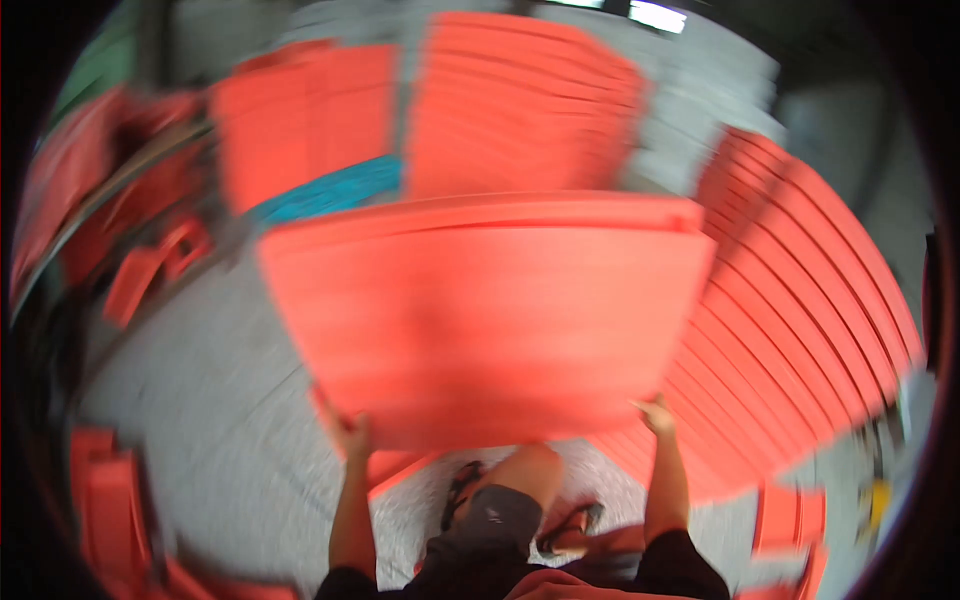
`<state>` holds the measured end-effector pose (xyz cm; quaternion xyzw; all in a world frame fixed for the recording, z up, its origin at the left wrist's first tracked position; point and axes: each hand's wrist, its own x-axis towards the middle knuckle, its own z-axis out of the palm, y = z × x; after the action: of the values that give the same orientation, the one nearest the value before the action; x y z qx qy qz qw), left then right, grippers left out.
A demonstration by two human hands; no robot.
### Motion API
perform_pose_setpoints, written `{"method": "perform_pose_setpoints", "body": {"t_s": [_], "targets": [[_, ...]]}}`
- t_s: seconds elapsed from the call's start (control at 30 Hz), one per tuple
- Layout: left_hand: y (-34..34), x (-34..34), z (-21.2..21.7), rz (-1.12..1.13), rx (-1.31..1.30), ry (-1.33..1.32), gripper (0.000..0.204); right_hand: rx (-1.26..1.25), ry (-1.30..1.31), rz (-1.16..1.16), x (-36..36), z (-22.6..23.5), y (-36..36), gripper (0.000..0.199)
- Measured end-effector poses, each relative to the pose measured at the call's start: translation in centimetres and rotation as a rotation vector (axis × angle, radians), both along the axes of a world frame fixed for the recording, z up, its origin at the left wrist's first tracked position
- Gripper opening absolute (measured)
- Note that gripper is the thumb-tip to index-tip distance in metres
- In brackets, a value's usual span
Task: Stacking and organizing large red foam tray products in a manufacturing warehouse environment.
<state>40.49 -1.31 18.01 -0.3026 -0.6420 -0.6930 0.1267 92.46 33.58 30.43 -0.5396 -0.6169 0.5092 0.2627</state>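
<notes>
Held out in front of me is a large, flat orange-red panel (480,330), roughly rectangular, with a thick far edge that looks like a second layer. My left hand (350,437) grips its near left corner, the thumb showing over the edge. At the near right corner my right hand (657,414) holds the same panel, with thumb and part of a finger on top. The other fingers of both hands are hidden beneath it. Motion blurs the panel's surface, and it covers part of the floor and the stacks behind.
A tall leaning stack of similar orange-red panels (800,290) stands close on the right. More stacks (520,110) rise at the far middle and far left (305,120), near a blue piece (330,190). Smaller red parts (112,510) lie at lower left and lower right (790,518) on the grey floor (230,400).
</notes>
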Motion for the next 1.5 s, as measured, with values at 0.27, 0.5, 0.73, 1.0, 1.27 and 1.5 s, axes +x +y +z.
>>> {"method": "perform_pose_setpoints", "body": {"t_s": [0.27, 0.5, 0.73, 1.0, 1.27, 1.5], "targets": [[2.2, 0.9, 6.4, -0.240, 0.079, 0.000, 0.061, 0.294, 0.623, 0.253, 1.3, 7.0, -7.9, 0.068], [4.8, -0.8, 10.0, -0.238, 0.181, 0.042, 0.058, 0.498, 0.492, 0.177, 3.8, 13.4, -15.6, 0.076], [10.4, -1.6, 16.7, -0.406, 0.290, 0.190, 0.059, 0.620, 0.552, 0.108, 7.8, 16.9, -21.3, 0.077], [16.4, 8.1, 21.3, -0.780, 0.358, 0.215, 0.060, 0.648, 0.410, -0.191, 16.8, 13.6, -30.3, 0.072], [17.8, 11.7, 16.0, -0.960, 0.271, 0.056, 0.056, 0.530, 0.465, -0.227, 19.1, 11.8, -34.0, 0.075], [16.7, 10.3, 13.3, -0.995, 0.073, -0.036, 0.057, 0.458, 0.282, -0.149, 18.1, 6.8, -35.6, 0.066]]}}
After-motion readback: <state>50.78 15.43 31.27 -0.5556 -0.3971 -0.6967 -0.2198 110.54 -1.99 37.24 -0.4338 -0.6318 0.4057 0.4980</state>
